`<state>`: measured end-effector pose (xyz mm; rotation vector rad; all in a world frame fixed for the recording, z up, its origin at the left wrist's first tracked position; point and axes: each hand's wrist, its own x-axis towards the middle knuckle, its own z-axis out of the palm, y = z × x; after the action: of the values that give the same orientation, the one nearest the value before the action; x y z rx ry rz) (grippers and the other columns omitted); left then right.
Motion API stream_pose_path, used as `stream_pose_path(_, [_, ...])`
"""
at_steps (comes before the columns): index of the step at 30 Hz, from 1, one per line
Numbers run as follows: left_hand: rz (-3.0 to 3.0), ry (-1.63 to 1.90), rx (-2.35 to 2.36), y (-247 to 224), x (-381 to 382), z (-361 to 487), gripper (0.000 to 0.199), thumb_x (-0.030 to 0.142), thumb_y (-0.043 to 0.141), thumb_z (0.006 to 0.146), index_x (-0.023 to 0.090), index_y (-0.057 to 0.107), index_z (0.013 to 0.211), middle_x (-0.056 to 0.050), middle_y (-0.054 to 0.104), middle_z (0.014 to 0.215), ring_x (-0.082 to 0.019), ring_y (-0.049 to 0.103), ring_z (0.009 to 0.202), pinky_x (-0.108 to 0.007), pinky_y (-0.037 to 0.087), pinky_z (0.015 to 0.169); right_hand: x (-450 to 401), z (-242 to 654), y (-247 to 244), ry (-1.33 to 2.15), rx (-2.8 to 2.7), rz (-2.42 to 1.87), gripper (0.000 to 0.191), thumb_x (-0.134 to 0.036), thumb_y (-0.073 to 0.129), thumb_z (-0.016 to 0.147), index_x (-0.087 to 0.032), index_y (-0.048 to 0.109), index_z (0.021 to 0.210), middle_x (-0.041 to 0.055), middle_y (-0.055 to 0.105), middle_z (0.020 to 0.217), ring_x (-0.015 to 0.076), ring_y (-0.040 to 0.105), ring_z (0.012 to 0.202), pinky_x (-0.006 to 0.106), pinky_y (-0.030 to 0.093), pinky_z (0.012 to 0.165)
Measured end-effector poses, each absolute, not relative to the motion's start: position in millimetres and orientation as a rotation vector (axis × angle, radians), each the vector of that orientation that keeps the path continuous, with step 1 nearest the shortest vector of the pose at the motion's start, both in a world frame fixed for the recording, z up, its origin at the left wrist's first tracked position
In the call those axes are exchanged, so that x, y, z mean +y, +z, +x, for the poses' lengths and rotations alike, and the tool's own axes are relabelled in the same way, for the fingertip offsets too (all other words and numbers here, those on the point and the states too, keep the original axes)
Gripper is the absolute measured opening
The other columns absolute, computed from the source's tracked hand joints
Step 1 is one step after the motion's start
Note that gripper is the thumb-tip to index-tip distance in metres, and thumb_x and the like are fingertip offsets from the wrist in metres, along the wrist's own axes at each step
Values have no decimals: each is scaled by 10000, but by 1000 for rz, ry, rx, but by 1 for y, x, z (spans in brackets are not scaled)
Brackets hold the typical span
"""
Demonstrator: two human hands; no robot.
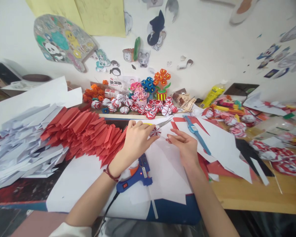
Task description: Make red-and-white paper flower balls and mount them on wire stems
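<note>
My left hand (138, 138) is closed, with thumb and fingers pinching a small red-and-white striped paper flower (155, 131) above the white paper (165, 164). Just right of it, my right hand (184, 144) has its fingertips pressed together. Whatever they pinch, if anything, is too small to make out. Scissor blades (165, 123) show behind the flower, their handles mostly hidden. Below my left wrist lies a blue hot glue gun (132, 181) with a lit red light, a glue stick (153, 205) poking out of its back.
Folded red strips (86, 131) and white strips (27, 144) are heaped at left. Finished paper flowers (124, 110) line the back below craft bouquets (162, 80). A blue wristwatch (196, 133) lies on paper at right, near a yellow bottle (213, 93). The glue gun's cord (110, 205) runs toward me.
</note>
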<state>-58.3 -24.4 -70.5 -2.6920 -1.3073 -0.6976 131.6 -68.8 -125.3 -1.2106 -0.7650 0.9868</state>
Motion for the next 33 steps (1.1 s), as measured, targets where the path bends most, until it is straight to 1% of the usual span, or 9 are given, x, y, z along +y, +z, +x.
stream_pose_path(4, [-2697,-695,-1310,-71,-24,-58,287,470,619,913,232,692,1055,-46,770,944,-261,607,895,-420,295,802,-69,132,-124,934,-762,-1251,459,-299,903,588,-183,756,1008,9,736,667,170,689,626,320,558,698])
stream_pose_path(7, [-2699,-705,-1311,-72,-24,-58,285,466,623,911,233,694,1058,-48,769,946,-260,606,892,-420,294,806,-68,132,-124,929,-776,-1239,471,-311,890,614,-180,753,1045,0,728,656,165,686,624,329,564,722])
stream_pose_path(9, [-2696,-703,-1309,-72,-24,-57,284,468,623,910,234,695,1054,-46,769,941,-260,606,887,-420,294,806,-69,132,-124,940,-779,-1226,508,-320,879,638,-174,740,1105,15,751,706,173,703,651,352,575,769])
stream_pose_path(13, [-2684,-690,-1304,-73,-24,-58,299,488,615,912,230,694,1040,-36,766,926,-257,607,881,-423,294,803,-70,130,-124,972,-763,-1181,577,-332,862,679,-162,695,1205,54,784,867,217,744,787,416,583,875])
stream_pose_path(18, [-2678,-677,-1300,-73,-24,-58,287,489,611,913,228,687,1002,-51,764,920,-260,608,876,-421,296,804,-72,129,-125,994,-767,-1161,594,-345,853,696,-146,679,1227,69,785,902,250,753,854,482,577,944])
stream_pose_path(23, [-2685,-683,-1298,-74,-24,-58,274,480,613,913,228,686,993,-55,765,937,-263,613,884,-421,301,806,-71,130,-126,1012,-789,-1124,561,-333,847,711,-143,685,1213,77,784,922,262,753,887,503,568,973])
stream_pose_path(28, [-2682,-701,-1306,-74,-24,-58,274,472,621,910,222,692,997,-43,765,929,-260,608,878,-424,298,812,-70,130,-126,1051,-790,-1074,562,-287,836,733,-137,662,1245,87,784,941,267,750,907,515,552,994])
stream_pose_path(33, [-2690,-698,-1301,-73,-24,-58,273,468,620,912,223,691,1010,-48,768,930,-266,605,889,-423,294,819,-71,129,-125,1047,-791,-1001,496,-262,813,763,-160,673,1228,96,774,1020,275,731,999,513,526,1028])
